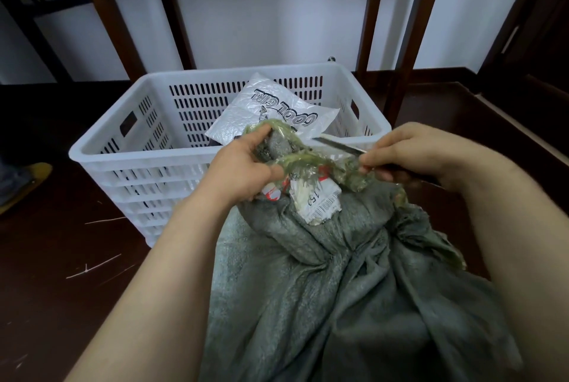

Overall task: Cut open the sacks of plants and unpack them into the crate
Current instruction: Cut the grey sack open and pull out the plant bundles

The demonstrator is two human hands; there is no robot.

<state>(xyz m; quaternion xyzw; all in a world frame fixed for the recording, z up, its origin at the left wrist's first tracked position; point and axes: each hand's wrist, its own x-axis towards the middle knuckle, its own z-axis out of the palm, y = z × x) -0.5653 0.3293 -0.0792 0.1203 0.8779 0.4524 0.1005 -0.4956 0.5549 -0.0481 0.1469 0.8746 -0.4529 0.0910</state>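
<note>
Grey-green woven sack (pixel 323 289) in foreground, bunched neck bound in greenish tape (pixel 303 159), between left hand (pixel 243 172) and right hand (pixel 409 153). Left hand grips taped neck, fingers curled round it. Right hand holds knife (pixel 335 146), blade pointing toward left hand, reaching tape. Barcode label (pixel 320 203) hangs below hands. White slotted crate (pixel 138 159) just beyond hands, printed plastic bag (pixel 277 107) inside. Dark floor (pixel 61 258) underneath.

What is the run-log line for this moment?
left hand: grips sack neck | right hand: knife at tape | crate: holds plastic bag
</note>
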